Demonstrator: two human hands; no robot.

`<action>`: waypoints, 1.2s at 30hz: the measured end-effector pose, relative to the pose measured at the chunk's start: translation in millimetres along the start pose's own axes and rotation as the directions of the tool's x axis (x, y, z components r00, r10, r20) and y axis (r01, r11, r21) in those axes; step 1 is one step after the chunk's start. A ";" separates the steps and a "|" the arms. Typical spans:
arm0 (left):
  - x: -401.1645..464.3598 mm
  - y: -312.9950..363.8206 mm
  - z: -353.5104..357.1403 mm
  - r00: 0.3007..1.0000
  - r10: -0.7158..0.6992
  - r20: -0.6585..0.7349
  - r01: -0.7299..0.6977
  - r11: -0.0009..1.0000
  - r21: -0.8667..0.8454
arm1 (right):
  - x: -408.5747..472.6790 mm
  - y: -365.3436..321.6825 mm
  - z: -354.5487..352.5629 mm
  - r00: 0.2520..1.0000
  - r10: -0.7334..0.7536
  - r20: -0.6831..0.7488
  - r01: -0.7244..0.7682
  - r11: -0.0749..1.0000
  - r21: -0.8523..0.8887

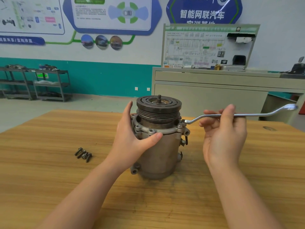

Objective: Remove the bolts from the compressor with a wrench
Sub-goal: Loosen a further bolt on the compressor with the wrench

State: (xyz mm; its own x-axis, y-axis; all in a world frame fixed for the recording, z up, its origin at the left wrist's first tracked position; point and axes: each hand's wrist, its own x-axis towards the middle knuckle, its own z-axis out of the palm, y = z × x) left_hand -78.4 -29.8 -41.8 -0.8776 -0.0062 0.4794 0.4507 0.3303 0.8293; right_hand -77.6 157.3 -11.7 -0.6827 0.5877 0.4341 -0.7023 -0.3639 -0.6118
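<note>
So the compressor [158,139] is standing upright mid-way across my wooden table [49,171], pulley end up. My left hand [130,138] is wrapped around its left side, thumb across the front under the flange. My right hand [222,134] has the ring wrench [239,115] pinched in its fingertips, near end seated on a bolt [182,121] at the flange's right edge. Four loose bolts [83,154] are piled on the table left of the compressor.

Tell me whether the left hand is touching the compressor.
Touching. In the head view the left hand wraps around the compressor, its thumb lying flat across the flange below the pulley and its palm against the body's left side, with no gap showing.
</note>
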 end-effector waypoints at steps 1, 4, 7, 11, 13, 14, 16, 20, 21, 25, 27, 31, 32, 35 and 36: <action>0.1 -0.3 -0.1 1.000 0.001 0.002 -0.001 1.000 0.001 | -2.9 0.1 0.5 0.998 -0.066 0.013 0.067 0.996 -0.066; 0.6 -0.6 0.0 1.000 0.006 0.001 -0.006 1.000 0.009 | -14.5 2.2 2.4 0.968 -0.234 0.089 0.247 0.951 -0.188; 0.8 -0.9 0.2 1.000 0.011 -0.002 -0.011 1.000 0.005 | -23.5 3.7 3.3 0.887 -0.406 0.221 0.453 0.857 -0.246; 0.7 -1.0 0.2 1.000 0.023 -0.003 -0.023 1.000 0.002 | -33.7 11.2 -0.2 0.618 -0.577 0.534 0.767 0.592 -0.249; 0.8 -1.3 0.1 1.000 0.030 -0.006 -0.030 1.000 0.000 | -41.3 18.5 -1.0 0.547 -0.597 0.587 0.825 0.504 -0.255; 0.8 -1.3 0.2 0.999 0.032 -0.008 -0.032 0.999 -0.004 | -45.1 20.5 0.0 0.565 -0.602 0.564 0.813 0.521 -0.259; 1.0 -1.1 0.3 1.000 0.031 -0.007 -0.031 1.000 -0.006 | -49.7 21.7 4.2 0.677 -0.594 0.435 0.723 0.648 -0.240; 0.5 -0.3 0.6 1.000 0.019 -0.008 -0.019 1.000 -0.005 | -33.6 13.2 7.2 0.941 -0.334 0.059 0.338 0.937 -0.085; 0.4 -0.2 0.6 1.000 0.016 -0.007 -0.016 1.000 -0.005 | -24.4 11.6 5.1 0.982 -0.187 0.024 0.187 0.982 -0.034; 0.9 -0.8 0.5 1.000 0.018 -0.005 -0.018 1.000 -0.006 | 9.6 7.9 -0.9 0.899 0.429 0.085 -0.437 0.876 0.206; 1.2 -0.7 0.7 1.000 0.023 -0.002 -0.023 1.000 -0.011 | 14.7 7.7 -2.6 0.857 0.503 0.111 -0.511 0.805 0.302; 0.9 -0.1 1.0 1.000 0.024 -0.005 -0.024 1.000 -0.016 | 12.8 3.6 -5.7 0.936 0.347 0.062 -0.348 0.886 0.305; 0.9 -0.4 0.9 1.000 0.024 -0.007 -0.024 1.000 -0.017 | 10.5 2.8 -5.0 0.958 0.281 0.048 -0.285 0.929 0.235; 1.1 -1.0 0.7 1.000 0.022 -0.007 -0.022 1.000 -0.017 | 3.0 3.2 -2.9 0.993 0.101 0.066 -0.104 0.993 0.047; 1.0 -1.2 0.5 1.000 0.021 -0.006 -0.021 1.000 -0.016 | -0.4 3.2 -1.5 0.994 0.051 0.093 -0.052 0.999 0.003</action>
State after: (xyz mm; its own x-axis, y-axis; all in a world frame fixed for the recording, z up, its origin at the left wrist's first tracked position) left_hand -79.9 -29.7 -42.4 -0.8669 -0.0045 0.4985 0.4718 0.3155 0.8233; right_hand -79.3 156.9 -14.8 -0.7337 0.4986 0.4617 -0.6665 -0.3958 -0.6317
